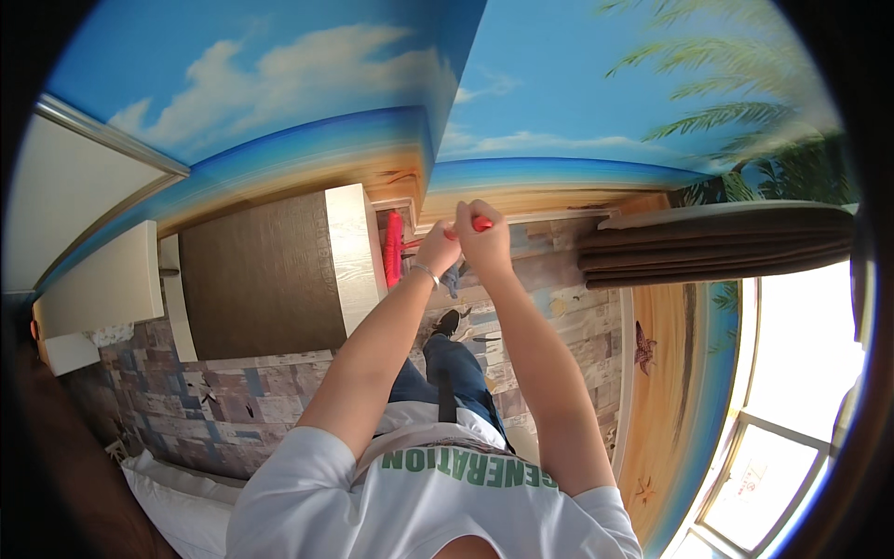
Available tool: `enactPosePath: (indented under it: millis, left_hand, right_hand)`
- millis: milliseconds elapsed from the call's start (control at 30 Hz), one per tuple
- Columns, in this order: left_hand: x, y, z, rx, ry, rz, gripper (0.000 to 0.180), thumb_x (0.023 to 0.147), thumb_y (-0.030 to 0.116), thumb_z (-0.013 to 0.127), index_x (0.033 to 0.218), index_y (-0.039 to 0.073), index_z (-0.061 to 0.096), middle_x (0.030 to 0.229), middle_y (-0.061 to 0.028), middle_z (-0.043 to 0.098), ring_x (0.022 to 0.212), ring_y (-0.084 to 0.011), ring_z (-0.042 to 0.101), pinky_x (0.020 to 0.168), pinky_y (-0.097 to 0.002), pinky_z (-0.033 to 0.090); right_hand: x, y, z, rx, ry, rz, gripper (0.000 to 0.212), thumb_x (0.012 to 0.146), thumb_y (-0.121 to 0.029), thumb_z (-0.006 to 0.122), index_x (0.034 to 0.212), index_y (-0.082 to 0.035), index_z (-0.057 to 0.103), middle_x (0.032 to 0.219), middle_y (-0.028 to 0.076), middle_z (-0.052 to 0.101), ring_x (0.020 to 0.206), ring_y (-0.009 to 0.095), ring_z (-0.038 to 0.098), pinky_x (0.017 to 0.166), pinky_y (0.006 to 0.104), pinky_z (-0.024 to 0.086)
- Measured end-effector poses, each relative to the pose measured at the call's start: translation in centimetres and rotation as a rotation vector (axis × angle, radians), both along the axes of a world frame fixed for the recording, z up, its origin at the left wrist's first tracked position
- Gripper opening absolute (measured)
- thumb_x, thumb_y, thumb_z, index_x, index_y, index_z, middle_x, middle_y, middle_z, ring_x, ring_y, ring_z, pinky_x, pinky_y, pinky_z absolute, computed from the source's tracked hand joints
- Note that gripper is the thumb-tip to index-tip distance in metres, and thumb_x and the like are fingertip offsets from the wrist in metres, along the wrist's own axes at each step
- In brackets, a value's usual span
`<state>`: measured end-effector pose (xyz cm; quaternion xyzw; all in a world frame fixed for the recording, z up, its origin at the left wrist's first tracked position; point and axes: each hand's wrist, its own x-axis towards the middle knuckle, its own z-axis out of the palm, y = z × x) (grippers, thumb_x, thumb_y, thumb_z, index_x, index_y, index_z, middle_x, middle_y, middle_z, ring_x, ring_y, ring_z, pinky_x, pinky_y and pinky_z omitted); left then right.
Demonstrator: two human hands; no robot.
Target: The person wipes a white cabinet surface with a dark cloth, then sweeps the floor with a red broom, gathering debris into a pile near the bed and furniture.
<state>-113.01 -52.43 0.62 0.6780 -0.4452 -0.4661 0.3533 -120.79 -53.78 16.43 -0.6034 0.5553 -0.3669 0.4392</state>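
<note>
My left hand, with a bracelet on its wrist, and my right hand are held close together at arm's length, both closed around a thin red handle. The handle runs left to a red brush-like head, which stands by the wall at the corner of a wooden cabinet. Most of the handle is hidden by my fingers. Below the hands I see my blue jeans and one dark shoe on the floor.
A brown wooden cabinet with a pale edge stands left of the brush head. The floor has a worn plank pattern. A dark curtain and a bright window are on the right. White bedding lies lower left. Walls carry a beach mural.
</note>
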Motion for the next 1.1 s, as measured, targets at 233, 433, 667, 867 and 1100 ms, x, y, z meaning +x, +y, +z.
enactPosePath:
  millis: [233, 433, 667, 867, 1100]
  left_hand:
    - [-4.4, 4.2, 5.3, -0.04, -0.043, 0.19, 0.021, 0.081, 0.021, 0.06, 0.091, 0.004, 0.053, 0.08, -0.0211, 0.063, 0.083, -0.039, 0.061, 0.068, -0.0449, 0.047]
    - [-2.5, 1.5, 3.9, 0.097, -0.087, -0.139, 0.026, 0.081, 0.029, 0.061, 0.088, 0.004, 0.058, 0.085, -0.02, 0.065, 0.086, -0.0354, 0.063, 0.07, -0.0412, 0.047]
    - [-1.9, -2.5, 0.5, 0.062, -0.019, -0.352, 0.029, 0.082, 0.03, 0.058, 0.078, 0.001, 0.06, 0.077, -0.023, 0.063, 0.075, -0.0336, 0.063, 0.067, -0.0389, 0.046]
    - [0.2, -0.6, -2.2, 0.083, 0.004, -0.463, 0.031, 0.084, 0.029, 0.061, 0.101, 0.003, 0.06, 0.089, -0.0103, 0.065, 0.084, -0.0158, 0.058, 0.075, -0.0287, 0.045]
    - [-0.6, 5.7, 0.1, -0.085, -0.165, -0.374, 0.021, 0.083, 0.024, 0.054, 0.086, 0.004, 0.057, 0.085, -0.0181, 0.065, 0.078, -0.0337, 0.063, 0.067, -0.0411, 0.047]
  right_hand:
    - [-4.6, 3.1, 3.3, -0.055, 0.0, 0.153, 0.026, 0.089, -0.011, 0.058, 0.066, 0.001, 0.052, 0.06, 0.004, 0.056, 0.057, 0.008, 0.047, 0.056, 0.0246, 0.041]
    - [-3.5, 4.0, -0.5, -0.023, -0.113, -0.212, 0.026, 0.086, -0.013, 0.059, 0.065, 0.001, 0.05, 0.057, 0.008, 0.049, 0.057, 0.01, 0.042, 0.054, 0.028, 0.04]
    - [-2.3, 0.3, -0.4, -0.036, -0.128, -0.328, 0.032, 0.088, -0.012, 0.057, 0.061, 0.001, 0.045, 0.053, 0.007, 0.041, 0.054, 0.012, 0.036, 0.05, 0.0298, 0.036]
    - [-1.0, 2.9, 0.0, -0.106, -0.075, -0.314, 0.031, 0.087, -0.013, 0.058, 0.062, 0.001, 0.046, 0.053, 0.009, 0.043, 0.053, 0.013, 0.035, 0.051, 0.0306, 0.037]
    - [-1.2, 6.9, 3.1, -0.077, -0.023, -0.139, 0.028, 0.086, -0.012, 0.064, 0.064, 0.001, 0.051, 0.058, 0.004, 0.054, 0.057, 0.008, 0.047, 0.054, 0.0246, 0.04]
